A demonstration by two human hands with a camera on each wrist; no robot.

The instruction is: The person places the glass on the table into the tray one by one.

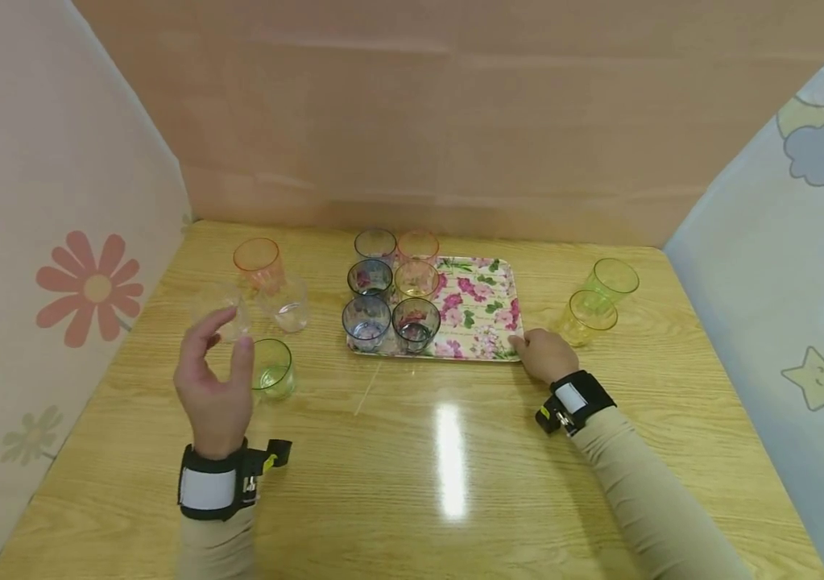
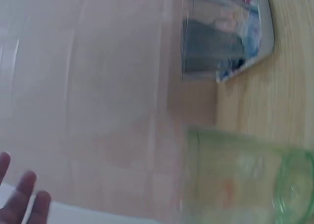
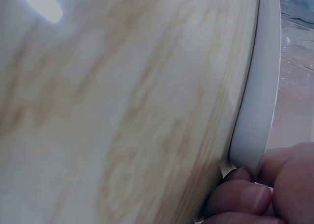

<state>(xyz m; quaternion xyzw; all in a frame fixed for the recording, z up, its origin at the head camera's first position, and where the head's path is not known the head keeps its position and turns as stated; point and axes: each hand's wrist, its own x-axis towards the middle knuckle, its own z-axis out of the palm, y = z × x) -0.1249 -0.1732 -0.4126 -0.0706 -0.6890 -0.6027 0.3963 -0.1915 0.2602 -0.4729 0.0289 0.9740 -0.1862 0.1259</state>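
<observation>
My left hand (image 1: pixel 214 395) is raised at the left of the table, thumb and fingers apart in a loose curve with nothing between them. A green glass (image 1: pixel 274 370) stands just right of its thumb. Beyond the fingertips is a clear glass (image 1: pixel 219 302), partly covered by the hand. In the left wrist view the fingers (image 2: pixel 22 199) are spread, away from the green glass (image 2: pixel 235 180). My right hand (image 1: pixel 548 354) pinches the near right corner of a flowered tray (image 1: pixel 480 310). Its rim (image 3: pixel 257 86) sits between thumb and fingers in the right wrist view.
Several tinted glasses, among them a dark one (image 1: pixel 416 326), stand in two columns on the tray's left part. An orange glass (image 1: pixel 259 266) and another clear glass (image 1: pixel 290 310) stand left of it. Yellow (image 1: pixel 587 321) and lime-green (image 1: pixel 613 280) glasses stand at the right.
</observation>
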